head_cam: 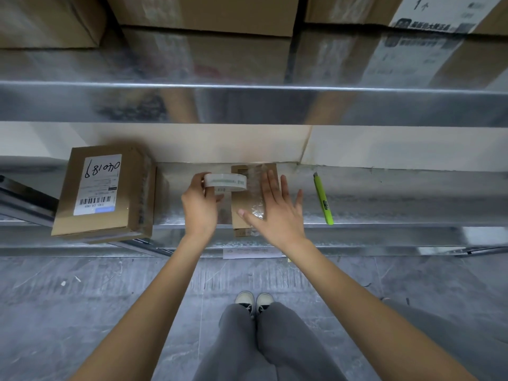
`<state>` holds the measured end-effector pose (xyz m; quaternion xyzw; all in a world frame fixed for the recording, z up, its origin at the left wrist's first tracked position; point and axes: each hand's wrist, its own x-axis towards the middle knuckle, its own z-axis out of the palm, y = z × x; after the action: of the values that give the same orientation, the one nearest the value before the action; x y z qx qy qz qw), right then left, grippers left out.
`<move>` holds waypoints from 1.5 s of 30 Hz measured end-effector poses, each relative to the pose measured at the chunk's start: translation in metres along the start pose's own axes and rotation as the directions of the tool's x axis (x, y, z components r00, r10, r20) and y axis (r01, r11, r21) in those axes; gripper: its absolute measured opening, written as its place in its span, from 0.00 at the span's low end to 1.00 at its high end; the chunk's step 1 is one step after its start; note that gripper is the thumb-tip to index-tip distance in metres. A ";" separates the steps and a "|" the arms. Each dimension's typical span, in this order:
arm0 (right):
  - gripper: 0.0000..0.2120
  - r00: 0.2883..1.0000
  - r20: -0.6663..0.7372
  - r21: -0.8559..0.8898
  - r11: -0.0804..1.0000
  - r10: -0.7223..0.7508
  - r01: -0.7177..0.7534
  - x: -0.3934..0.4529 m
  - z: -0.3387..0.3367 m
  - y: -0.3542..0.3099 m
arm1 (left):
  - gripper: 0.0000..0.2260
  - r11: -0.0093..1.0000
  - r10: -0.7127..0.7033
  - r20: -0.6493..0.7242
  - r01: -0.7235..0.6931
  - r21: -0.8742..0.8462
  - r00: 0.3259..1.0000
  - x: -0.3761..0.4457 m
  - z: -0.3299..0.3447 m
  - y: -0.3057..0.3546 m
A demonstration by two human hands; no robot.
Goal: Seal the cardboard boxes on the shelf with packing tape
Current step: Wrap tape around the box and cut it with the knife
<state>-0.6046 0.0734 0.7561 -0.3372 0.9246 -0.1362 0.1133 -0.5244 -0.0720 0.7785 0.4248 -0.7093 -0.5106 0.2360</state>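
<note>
Here, the larger box (103,192) at the left of the shelf (384,199) carries a white label handwritten "040181", seen upside down, above a barcode. The small box (243,204) sits at the shelf's front edge, brown, with a strip of clear, wrinkled tape running along its top. The left hand (199,206) grips the tape roll (225,182), fingers curled round it, just over the box's left side. The right hand (277,213) lies flat on the taped top, fingers spread. A green cutter (323,199) lies well right.
</note>
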 end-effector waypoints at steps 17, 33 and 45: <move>0.46 0.999 -0.020 -0.024 0.999 -0.031 0.030 -0.003 0.005 -0.023 | 0.12 0.841 -0.372 0.039 0.355 -0.408 0.927 0.005 0.004 -0.010; 0.37 0.998 -0.055 0.198 0.980 0.025 -0.013 -0.008 -0.003 -0.029 | 0.18 0.688 -0.469 0.344 0.581 -0.436 0.813 -0.016 0.021 -0.017; 0.30 0.995 -0.077 0.549 0.836 0.062 -0.009 -0.006 -0.018 0.015 | 0.11 0.972 0.118 0.026 -0.121 0.201 0.993 -0.013 0.041 0.029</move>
<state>-0.6149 0.0913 0.7687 -0.2670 0.8574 -0.4080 0.1649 -0.5593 -0.0362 0.7919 0.3997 -0.7835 -0.4234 0.2171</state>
